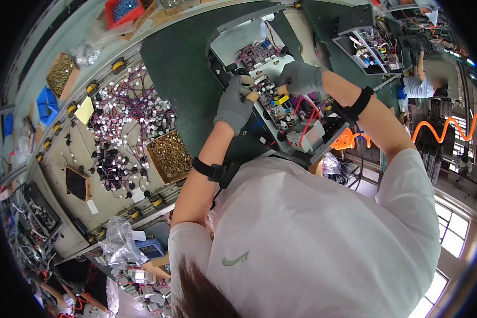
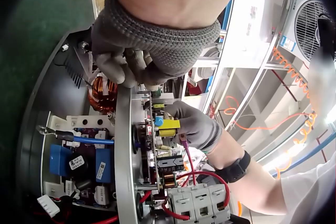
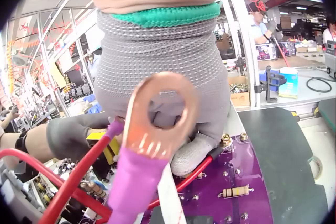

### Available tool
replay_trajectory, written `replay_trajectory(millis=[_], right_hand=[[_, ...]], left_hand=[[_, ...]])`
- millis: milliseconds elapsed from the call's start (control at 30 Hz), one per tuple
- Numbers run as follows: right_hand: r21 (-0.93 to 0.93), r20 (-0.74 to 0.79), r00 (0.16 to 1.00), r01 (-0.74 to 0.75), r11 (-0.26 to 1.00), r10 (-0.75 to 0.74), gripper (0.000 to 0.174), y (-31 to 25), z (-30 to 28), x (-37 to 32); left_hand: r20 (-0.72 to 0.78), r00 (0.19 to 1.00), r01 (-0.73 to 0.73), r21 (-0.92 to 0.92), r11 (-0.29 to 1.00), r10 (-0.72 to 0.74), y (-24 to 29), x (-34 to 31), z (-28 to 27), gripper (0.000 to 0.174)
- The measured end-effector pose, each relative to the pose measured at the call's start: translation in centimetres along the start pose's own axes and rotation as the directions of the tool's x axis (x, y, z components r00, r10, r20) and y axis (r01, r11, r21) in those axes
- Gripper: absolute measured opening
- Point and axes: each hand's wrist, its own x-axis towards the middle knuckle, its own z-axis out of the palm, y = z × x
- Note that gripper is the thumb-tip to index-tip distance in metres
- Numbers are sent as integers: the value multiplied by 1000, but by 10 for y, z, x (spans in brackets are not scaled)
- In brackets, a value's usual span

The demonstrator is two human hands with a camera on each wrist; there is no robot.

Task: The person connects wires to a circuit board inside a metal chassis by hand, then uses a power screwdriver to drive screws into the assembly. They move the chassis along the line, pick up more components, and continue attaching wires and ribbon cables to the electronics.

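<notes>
In the head view, a metal housing (image 1: 225,37) holds circuit boards (image 1: 257,53). My gloved left hand (image 1: 236,103) is at the near board's left edge; in the left wrist view its fingers (image 2: 118,71) curl at the top of a metal plate (image 2: 125,145), beside a copper coil (image 2: 103,95). Across the board is my gloved right hand (image 1: 302,78), bent-fingered near a yellow part (image 2: 169,124). In the right wrist view a fingertip (image 3: 191,155) lies by a red wire's black-sleeved end on a purple board (image 3: 241,171); a copper ring lug (image 3: 139,124) partly hides that hand. Whatever either hand grips is hidden.
Left of the housing lie a pile of connectors with wires (image 1: 127,106) and a box of brass-coloured parts (image 1: 169,156). Another opened housing (image 1: 355,53) stands at the upper right. Grey terminal blocks (image 2: 197,203) and looping red wires sit close to the hands.
</notes>
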Motion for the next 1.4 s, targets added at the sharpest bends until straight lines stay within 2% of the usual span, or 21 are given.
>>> replay_trajectory(millis=[100,200,233,300,333,400,467,600,667,833,900,967,1033,1067,1133,1167,1233,1300,1333,1367,1400], right_hand=[[48,-30,999,-23,999,24,37,-3,-1,-8],[-198,-116,993,-1,980,-23,44,0,-11,-13],[-199,-130,991,-10,980,-16,44,4,-17,-18],[74,-402,906,-109,991,130,39,14,-29,-25],[107,-499,840,-186,977,215,37,22,-27,-19],[56,-523,823,-225,973,220,39,24,-23,-9],[-5,-487,849,-238,971,205,48,30,-15,5],[-72,-500,835,-303,950,228,49,34,-20,15],[-13,-556,774,-370,929,301,52,35,-27,6],[20,-603,763,-275,961,231,47,28,-19,-34],[-2,-599,791,-159,987,126,45,20,-12,-62],[-109,-706,708,-59,992,-36,44,15,8,-88],[-41,-796,605,6,999,-36,36,-7,27,-118],[-44,-792,609,14,999,-44,36,-17,39,-129],[172,-855,497,4,985,148,30,-31,63,-146],[174,-848,509,5,985,147,30,-30,77,-147],[196,-932,306,-30,980,196,29,-22,111,-140],[261,-917,316,14,965,243,29,-26,130,-138],[223,-935,281,-7,975,216,29,-30,136,-137],[185,-950,249,-30,982,187,28,-33,140,-137],[248,-937,266,46,968,227,27,-37,142,-135]], left_hand=[[21,1000,6,-9,1000,-6,1,0,-3,32],[35,999,-25,-92,995,28,-7,-5,-8,36],[29,999,-40,-149,988,44,-6,-11,-12,39],[14,1000,1,-167,986,1,-4,-26,-22,39],[-20,999,22,-154,988,-26,-10,-33,-28,37],[-49,998,38,-130,991,-45,-24,-46,-42,36],[-101,970,197,-192,961,-219,-40,-60,-58,34],[-147,934,307,-138,942,-326,-53,-90,-84,34],[-189,901,337,-266,903,-392,-66,-105,-97,33],[-247,866,376,-255,891,-435,-82,-134,-118,32],[-306,847,367,-255,895,-435,-82,-141,-117,33],[-287,844,395,-238,887,-453,-83,-141,-116,33],[-271,838,424,-221,878,-474,-83,-136,-111,32],[-245,852,424,-194,885,-462,-83,-130,-105,32],[-181,888,405,-127,905,-423,-80,-118,-91,31],[-142,908,384,-87,919,-393,-78,-112,-83,31],[-69,959,273,-38,961,-275,-80,-95,-64,33],[36,996,76,108,991,-80,-84,-75,-43,35],[45,999,10,122,992,-15,-76,-69,-31,34],[55,997,-54,135,989,47,-65,-64,-20,34],[54,998,-48,133,990,41,-59,-58,-13,34]])
